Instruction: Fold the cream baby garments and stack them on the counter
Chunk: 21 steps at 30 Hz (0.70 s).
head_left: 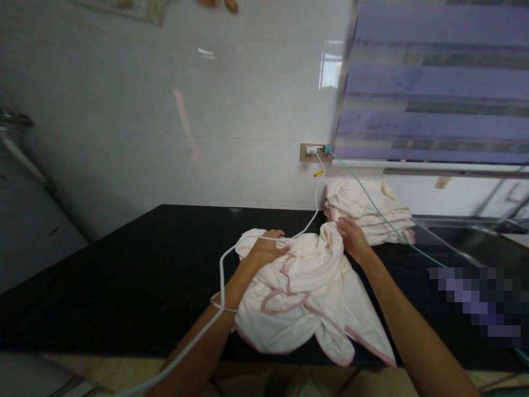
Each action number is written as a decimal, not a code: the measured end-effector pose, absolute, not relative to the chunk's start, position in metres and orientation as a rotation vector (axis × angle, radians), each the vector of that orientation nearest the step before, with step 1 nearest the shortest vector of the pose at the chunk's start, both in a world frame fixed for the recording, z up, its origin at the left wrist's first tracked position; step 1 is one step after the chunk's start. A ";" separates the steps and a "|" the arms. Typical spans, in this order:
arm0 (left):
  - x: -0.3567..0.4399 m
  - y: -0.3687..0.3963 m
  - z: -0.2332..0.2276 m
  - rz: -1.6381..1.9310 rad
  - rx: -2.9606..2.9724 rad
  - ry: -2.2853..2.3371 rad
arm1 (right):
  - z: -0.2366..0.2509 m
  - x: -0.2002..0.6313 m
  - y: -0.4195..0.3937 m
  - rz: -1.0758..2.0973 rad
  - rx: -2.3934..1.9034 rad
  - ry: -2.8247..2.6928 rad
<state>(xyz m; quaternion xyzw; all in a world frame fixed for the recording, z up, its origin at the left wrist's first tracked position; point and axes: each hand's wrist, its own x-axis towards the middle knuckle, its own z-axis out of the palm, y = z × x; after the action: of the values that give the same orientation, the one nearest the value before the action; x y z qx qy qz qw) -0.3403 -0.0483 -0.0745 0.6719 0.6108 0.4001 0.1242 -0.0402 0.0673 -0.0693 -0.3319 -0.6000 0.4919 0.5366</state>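
Note:
A rumpled cream cloth with pink edging point(306, 281) lies loosely bunched on the black counter, one corner spread toward the front edge. My left hand point(266, 249) rests on its upper left part, fingers stretched out and thumb apart. At the cloth's upper right, my right hand point(352, 236) pinches a raised fold between thumb and fingers. Just behind that hand stands a folded stack of similar cream cloths point(367, 207). A white cable point(222, 275) runs over my left forearm and crosses the top of the bunched cloth.
The black counter point(124, 275) meets a white tiled wall. A wall socket point(316, 153) holds the white cable's plug and a teal one, whose teal cable point(382, 215) passes over the stack. A sink point(487, 248) is at the right, below a purple striped blind point(433, 82).

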 end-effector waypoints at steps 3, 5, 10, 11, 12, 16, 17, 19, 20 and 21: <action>-0.345 -0.042 -0.082 1.279 1.829 1.875 | -0.084 -0.048 0.067 1.038 -0.970 -1.662; -0.350 -0.037 -0.080 1.447 1.710 1.916 | -0.091 -0.051 0.068 0.890 -1.030 -1.848; -0.388 -0.021 -0.068 2.003 1.173 1.908 | -0.084 -0.047 0.076 0.855 -0.972 -1.793; -0.401 -0.021 -0.066 2.092 1.040 1.895 | -0.081 -0.045 0.078 0.864 -0.960 -1.707; -0.415 -0.023 -0.063 2.165 0.908 1.886 | -0.078 -0.042 0.081 0.865 -0.960 -1.606; -0.470 -0.048 -0.057 2.312 0.421 1.955 | -0.074 -0.032 0.092 0.700 -1.049 -1.154; -0.480 -0.056 -0.056 2.319 0.325 1.996 | -0.074 -0.028 0.094 0.623 -1.080 -1.057; -0.493 -0.069 -0.058 2.298 0.192 2.091 | -0.076 -0.021 0.098 0.481 -1.146 -0.947; -0.496 -0.073 -0.059 2.270 0.161 2.142 | -0.077 -0.016 0.099 0.423 -1.179 -0.941; -0.496 -0.075 -0.061 2.234 0.153 2.193 | -0.077 -0.012 0.098 0.368 -1.212 -0.963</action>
<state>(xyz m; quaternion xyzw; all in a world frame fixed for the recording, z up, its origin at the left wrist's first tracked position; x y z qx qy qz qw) -0.4959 -0.0753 -0.0607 0.0487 0.6997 0.7128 0.0036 -0.0122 0.0983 -0.0767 -0.5440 -0.4323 0.1654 0.6999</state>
